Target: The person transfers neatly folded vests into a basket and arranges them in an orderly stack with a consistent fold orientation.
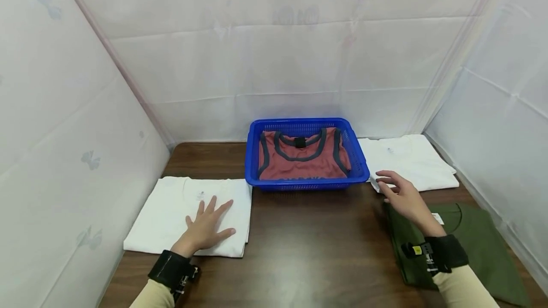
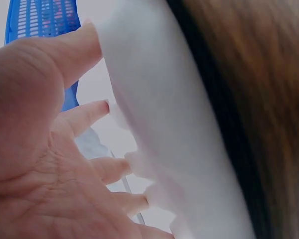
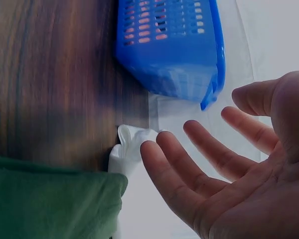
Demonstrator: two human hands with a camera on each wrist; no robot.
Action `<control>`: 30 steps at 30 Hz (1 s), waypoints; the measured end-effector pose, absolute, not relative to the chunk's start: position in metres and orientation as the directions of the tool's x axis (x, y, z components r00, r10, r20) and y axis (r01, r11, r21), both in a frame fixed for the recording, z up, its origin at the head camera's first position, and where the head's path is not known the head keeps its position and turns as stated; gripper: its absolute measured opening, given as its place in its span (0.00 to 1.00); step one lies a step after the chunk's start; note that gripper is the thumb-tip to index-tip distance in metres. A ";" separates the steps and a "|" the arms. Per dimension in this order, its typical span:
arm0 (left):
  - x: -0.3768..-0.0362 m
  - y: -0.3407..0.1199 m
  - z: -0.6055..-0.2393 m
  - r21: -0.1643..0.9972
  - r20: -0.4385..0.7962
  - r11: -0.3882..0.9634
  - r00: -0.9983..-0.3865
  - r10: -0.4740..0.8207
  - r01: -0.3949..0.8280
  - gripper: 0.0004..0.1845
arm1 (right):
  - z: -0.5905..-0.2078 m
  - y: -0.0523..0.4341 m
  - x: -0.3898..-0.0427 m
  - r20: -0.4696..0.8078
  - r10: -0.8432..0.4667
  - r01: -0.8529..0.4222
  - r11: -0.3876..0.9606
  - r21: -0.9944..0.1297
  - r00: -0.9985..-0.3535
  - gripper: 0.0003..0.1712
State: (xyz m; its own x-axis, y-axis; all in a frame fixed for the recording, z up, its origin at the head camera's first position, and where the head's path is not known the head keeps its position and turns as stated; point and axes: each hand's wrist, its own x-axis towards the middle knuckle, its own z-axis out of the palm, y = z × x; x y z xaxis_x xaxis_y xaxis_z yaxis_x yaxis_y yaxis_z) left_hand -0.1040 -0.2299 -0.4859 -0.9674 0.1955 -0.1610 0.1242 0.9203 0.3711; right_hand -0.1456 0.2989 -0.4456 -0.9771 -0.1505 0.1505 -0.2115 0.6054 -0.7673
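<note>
The fingers (image 1: 216, 206) of the left hand (image 1: 204, 228) lie straight and spread, flat on a folded white shirt (image 1: 167, 213) at the near left of the surface (image 1: 299, 251). They grip nothing; laid flat like this, they look to be holding the fold down or smoothing it. The left wrist view shows the fingertips touching the white cloth, with the brown surface beyond its edge.

The right hand (image 1: 404, 198) hovers with relaxed, slightly bent fingers (image 3: 189, 164), empty, palm partly turned down. It hangs over the near left corner of a second folded white shirt (image 1: 411, 163), which lies to the right of the basket, and just above the far edge of a folded green shirt (image 1: 471, 246). From the wrist view, the fingers are close to the white corner but I cannot tell whether they touch it.

Between the two hands, at the back middle of the surface, stands a blue basket (image 1: 306, 184) of perforated plastic. A folded red vest with dark trim (image 1: 301, 158) lies flat inside, filling most of it. Pale cloth walls close the space in on three sides.
</note>
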 end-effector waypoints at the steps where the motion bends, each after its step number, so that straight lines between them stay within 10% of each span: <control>1: -0.103 -0.228 -0.485 0.371 -0.165 0.921 -0.967 0.194 0.121 0.43 | -0.446 0.297 -0.145 0.151 -0.155 -0.215 0.608 -0.764 -0.976 0.22; 30: -0.073 -0.173 -0.483 0.305 -0.218 0.949 -0.965 0.148 0.077 0.40 | -0.473 0.244 -0.136 0.030 -0.245 -0.170 0.575 -0.800 -0.969 0.19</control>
